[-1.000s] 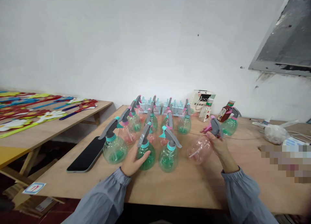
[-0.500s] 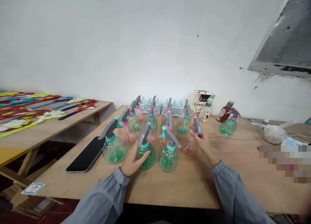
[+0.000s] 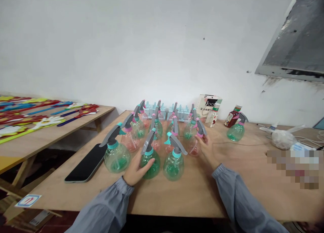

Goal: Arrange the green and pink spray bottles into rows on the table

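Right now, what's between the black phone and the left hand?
A green spray bottle stands between the phone and the left hand, as the head view shows.

The left forearm [image 3: 105,204], sleeved in grey-blue, slanted up and inward; the left hand [image 3: 136,172] curved in a cupped grip, thumb [image 3: 149,165] angled up and right, other fingers mostly hidden. The right forearm [image 3: 240,196] angled inward too, the right hand [image 3: 205,146] curled in a grip beyond its gathered cuff [image 3: 218,171].

Phone [image 3: 85,164] left of sprayers [image 3: 173,165]; carton [image 3: 202,106] behind.
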The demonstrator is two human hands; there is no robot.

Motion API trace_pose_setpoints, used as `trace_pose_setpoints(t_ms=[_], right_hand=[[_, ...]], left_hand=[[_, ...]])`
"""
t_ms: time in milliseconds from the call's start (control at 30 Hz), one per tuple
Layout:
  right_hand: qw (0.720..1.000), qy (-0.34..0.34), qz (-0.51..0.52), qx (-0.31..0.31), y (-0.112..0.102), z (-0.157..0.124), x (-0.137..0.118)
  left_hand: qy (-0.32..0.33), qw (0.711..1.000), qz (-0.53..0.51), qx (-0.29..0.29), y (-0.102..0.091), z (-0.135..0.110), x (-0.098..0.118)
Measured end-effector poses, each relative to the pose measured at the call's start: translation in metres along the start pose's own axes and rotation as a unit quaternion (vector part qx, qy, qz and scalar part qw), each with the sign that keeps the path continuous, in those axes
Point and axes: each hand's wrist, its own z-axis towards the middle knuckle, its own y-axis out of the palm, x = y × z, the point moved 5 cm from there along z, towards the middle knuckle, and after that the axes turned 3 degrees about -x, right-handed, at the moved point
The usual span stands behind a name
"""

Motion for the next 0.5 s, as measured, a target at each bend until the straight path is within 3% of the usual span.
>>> trace_pose_setpoints(t_ms=[67,133,233,300,333,433,500], right_hand=[[1.0,-0.016,-0.01,0.01,-0.003,-0.006,-0.001],[0.996,-0.068,-0.029,0.047,-0.02,-0.004,-0.007],[0.964,-0.126,-0.109,0.209,-0.082,0.016,-0.02],[0.911,-0.039,-0.208,0.353,-0.139,0.037,-0.023],[0.894,-0.004,-0.226,0.386,-0.165,0.05,-0.024],[0.868,0.083,-0.256,0.417,-0.226,0.083,-0.023],[0.866,0.125,-0.274,0.4,-0.249,0.099,-0.017]], left_hand=[[-0.001,1.0,-0.002,-0.002,0.0,0.0,0.0],[0.0,1.0,-0.008,-0.003,0.0,0.0,0.001],[0.007,1.0,-0.01,-0.005,0.0,0.001,0.004],[0.013,1.0,-0.004,-0.004,-0.001,0.001,0.006],[0.015,1.0,0.001,-0.002,-0.001,0.001,0.006],[0.013,1.0,0.011,0.0,-0.001,-0.001,0.002],[0.007,1.0,0.016,0.003,-0.001,-0.003,-0.002]])
